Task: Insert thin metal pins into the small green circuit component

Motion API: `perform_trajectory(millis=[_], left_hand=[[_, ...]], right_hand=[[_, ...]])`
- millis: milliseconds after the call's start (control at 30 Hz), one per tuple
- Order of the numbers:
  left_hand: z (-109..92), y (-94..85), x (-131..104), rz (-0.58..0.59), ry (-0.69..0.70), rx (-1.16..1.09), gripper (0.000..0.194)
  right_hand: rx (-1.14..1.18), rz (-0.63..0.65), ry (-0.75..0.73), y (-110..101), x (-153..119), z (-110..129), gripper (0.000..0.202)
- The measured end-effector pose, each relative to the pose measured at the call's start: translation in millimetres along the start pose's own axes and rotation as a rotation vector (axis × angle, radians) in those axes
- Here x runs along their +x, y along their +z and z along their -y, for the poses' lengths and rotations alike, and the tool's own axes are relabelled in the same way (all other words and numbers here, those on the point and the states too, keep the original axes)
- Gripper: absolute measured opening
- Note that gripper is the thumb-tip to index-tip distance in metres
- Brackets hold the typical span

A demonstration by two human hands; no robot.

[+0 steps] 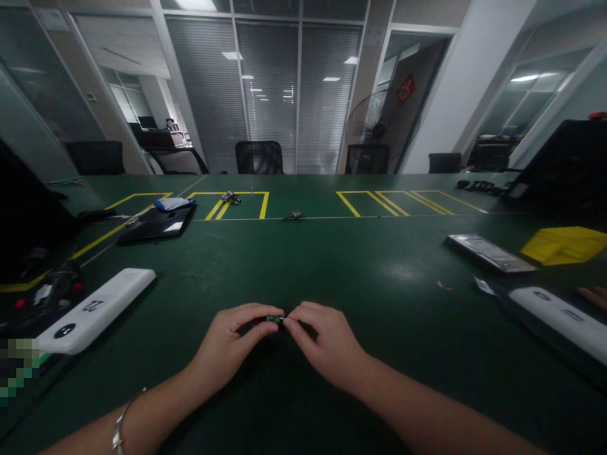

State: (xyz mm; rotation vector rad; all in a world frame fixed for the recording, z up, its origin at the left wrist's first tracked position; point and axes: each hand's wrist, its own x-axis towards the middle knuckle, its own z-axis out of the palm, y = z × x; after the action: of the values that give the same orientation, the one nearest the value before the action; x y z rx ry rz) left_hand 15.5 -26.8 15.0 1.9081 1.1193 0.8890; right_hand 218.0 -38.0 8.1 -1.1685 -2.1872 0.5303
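Between my two hands is a small green circuit board, low over the green table at the near middle. My left hand pinches it from the left between thumb and fingers. From the other side, the thumb and forefinger of my right hand close on its right end, where a small pale bit shows. Fingers cover much of the board, so I cannot make out its details. A silvery bracelet circles my left wrist.
White power banks lie at left and right. A metal drive and a yellow object sit at right. A black flat case lies far left; small metal parts and another small part lie farther back.
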Motion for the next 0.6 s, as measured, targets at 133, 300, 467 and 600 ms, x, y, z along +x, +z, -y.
perform_trajectory(millis=[133, 300, 467, 600], left_hand=[[6.9, 2.6, 0.4, -0.003, -0.097, -0.147, 0.02], [9.7, 3.9, 1.7, 0.048, -0.119, -0.28, 0.024], [7.0, 3.8, 1.7, 0.144, -0.068, -0.207, 0.013], [5.6, 4.6, 2.3, 0.231, 0.002, -0.085, 0.01]], right_hand=[[0.022, -0.037, 0.03, 0.9, 1.3, -2.1, 0.023], [0.081, -0.098, 0.073, 1.2, 3.8, -4.1, 0.024], [0.107, -0.124, 0.089, 0.4, 3.9, -5.0, 0.024], [0.124, -0.119, 0.083, 0.5, 3.5, -5.5, 0.024]])
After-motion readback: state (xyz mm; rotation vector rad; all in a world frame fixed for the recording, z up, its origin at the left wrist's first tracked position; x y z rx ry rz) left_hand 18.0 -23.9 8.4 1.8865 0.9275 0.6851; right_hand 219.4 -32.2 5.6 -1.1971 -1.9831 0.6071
